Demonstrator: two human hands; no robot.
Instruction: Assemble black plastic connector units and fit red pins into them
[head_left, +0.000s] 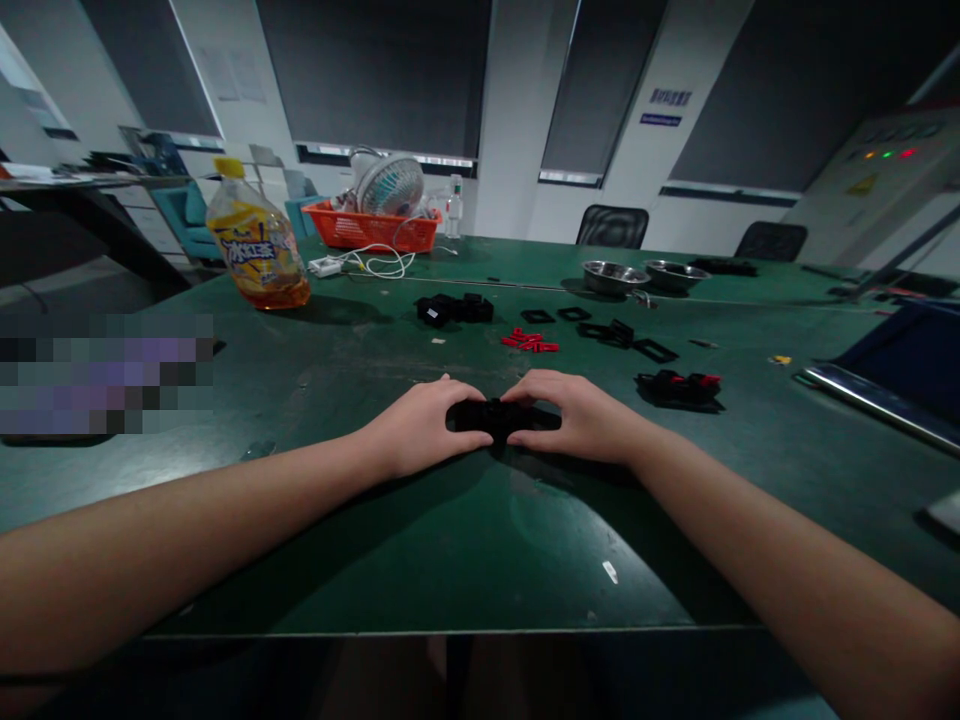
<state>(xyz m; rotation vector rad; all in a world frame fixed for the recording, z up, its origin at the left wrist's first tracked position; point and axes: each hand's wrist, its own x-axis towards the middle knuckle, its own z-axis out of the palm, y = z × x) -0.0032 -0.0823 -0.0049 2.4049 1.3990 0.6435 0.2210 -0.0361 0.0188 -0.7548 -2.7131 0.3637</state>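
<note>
A small black plastic part sits low over the green table, straight in front of me. My left hand grips its left side between thumb and fingers. From the other side, my right hand pinches the same part, with the fingertips of both hands almost meeting. Fingers and shadow hide much of its shape. Beyond the hands lies a loose pile of small red pieces. Black frame-like pieces are spread to the right of that pile. A black assembly with red bits rests right of my right hand.
Black blocks sit farther back. An orange drink bottle stands at the left, near a red basket holding a fan. Two metal bowls are at the back right. A metal-edged dark blue object lies far right.
</note>
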